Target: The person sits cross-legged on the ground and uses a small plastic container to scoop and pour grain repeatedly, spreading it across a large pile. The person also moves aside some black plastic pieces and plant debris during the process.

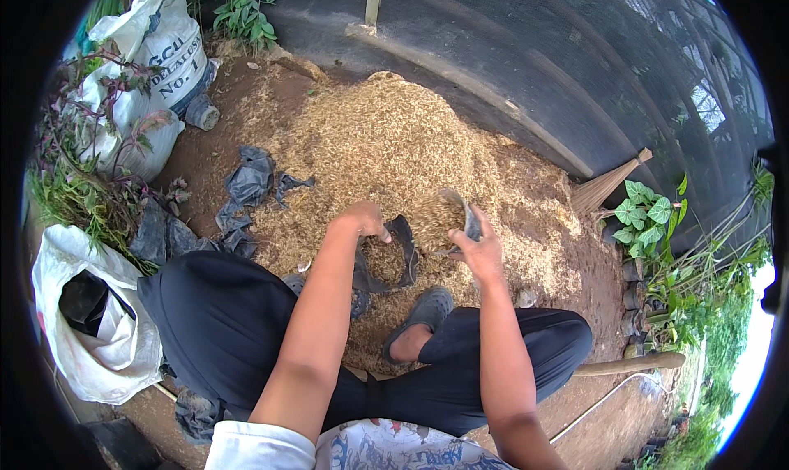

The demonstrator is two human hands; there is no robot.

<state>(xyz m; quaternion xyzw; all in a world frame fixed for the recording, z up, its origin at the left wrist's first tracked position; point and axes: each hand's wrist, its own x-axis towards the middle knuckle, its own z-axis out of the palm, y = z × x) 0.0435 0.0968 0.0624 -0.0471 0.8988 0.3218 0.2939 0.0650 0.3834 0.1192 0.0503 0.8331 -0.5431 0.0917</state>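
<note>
Crouched low: L hand (367, 220) pinching black grow bag (393, 260) rim wide as a mouth, R hand (477, 248) clamped on scoop (457, 211) tipping husk pile (386, 154) material in.

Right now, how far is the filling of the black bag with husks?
Done: little; the black bag looks only partly filled. In hand: the left hand holds the bag open, and the right hand tips a scoop of husks in. Left: the big husk pile remains.
</note>
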